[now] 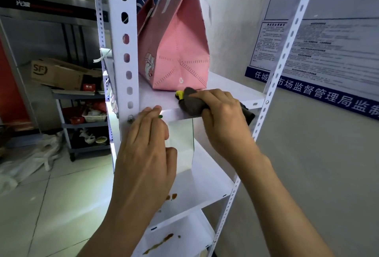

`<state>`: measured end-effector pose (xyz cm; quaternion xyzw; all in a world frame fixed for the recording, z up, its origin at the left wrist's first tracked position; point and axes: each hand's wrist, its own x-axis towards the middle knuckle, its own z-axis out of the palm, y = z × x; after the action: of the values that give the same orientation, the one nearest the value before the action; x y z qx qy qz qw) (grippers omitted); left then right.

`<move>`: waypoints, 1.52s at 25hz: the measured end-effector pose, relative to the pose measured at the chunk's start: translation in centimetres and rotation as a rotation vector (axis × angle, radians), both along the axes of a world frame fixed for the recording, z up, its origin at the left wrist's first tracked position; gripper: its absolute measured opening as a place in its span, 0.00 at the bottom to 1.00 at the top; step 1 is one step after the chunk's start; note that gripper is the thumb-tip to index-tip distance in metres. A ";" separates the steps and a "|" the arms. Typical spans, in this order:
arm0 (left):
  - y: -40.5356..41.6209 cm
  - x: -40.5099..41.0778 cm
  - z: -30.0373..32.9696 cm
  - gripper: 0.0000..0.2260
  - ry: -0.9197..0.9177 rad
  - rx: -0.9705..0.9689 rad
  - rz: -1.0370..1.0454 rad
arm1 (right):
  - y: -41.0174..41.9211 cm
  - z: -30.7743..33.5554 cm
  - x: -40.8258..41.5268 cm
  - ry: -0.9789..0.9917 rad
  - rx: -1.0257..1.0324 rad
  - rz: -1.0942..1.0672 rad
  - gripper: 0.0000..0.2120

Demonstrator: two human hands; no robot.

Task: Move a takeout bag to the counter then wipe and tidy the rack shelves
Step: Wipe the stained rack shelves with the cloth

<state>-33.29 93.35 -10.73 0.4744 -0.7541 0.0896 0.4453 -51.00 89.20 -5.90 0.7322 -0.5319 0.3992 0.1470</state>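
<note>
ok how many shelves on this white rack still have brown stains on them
2. One stain is on the shelf just below the one the right hand is wiping; another is on the lowest visible shelf. The left hand may hide more.

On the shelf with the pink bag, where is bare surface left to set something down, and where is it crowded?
Bare room lies on the shelf right of the pink bag, between bag and right upright. The front edge is crowded: the right hand grips a grey cloth there, and the left hand rests on the front lip. The lower shelves carry brown stains.
</note>
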 end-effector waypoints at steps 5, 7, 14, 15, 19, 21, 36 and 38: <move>0.5 0.0 0.2 0.05 -0.033 0.063 0.011 | -0.8 0.1 -4.4 -0.112 0.046 -0.121 0.18; 0.8 0.0 0.2 0.06 -0.050 0.089 0.030 | 0.0 -0.8 -4.5 -0.142 0.006 -0.074 0.20; 1.0 -0.4 -0.1 0.12 -0.141 0.101 0.114 | 2.0 -10.4 -4.9 -0.381 0.117 0.055 0.24; 1.1 -0.4 -0.4 0.13 -0.145 0.083 0.125 | 1.7 -11.8 -5.0 -0.385 0.158 0.062 0.22; 2.2 -1.8 -4.5 0.18 -0.108 -0.002 0.165 | -0.3 -17.3 -6.8 -0.417 0.332 0.116 0.19; 2.6 -3.7 -8.3 0.20 -0.130 0.074 0.179 | -1.7 -19.2 -8.1 -0.393 0.412 0.142 0.21; 4.8 -6.5 -24.5 0.25 -0.077 0.512 0.558 | -8.2 -29.7 -10.7 0.231 0.560 0.321 0.28; 4.7 -5.9 -23.2 0.28 0.038 0.395 0.619 | -9.0 -30.3 -11.4 0.322 0.573 0.375 0.30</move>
<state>-39.22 98.02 -33.94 0.7585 -0.5692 0.0638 0.3110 -62.41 80.24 -36.15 0.8818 -0.4485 0.1338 -0.0576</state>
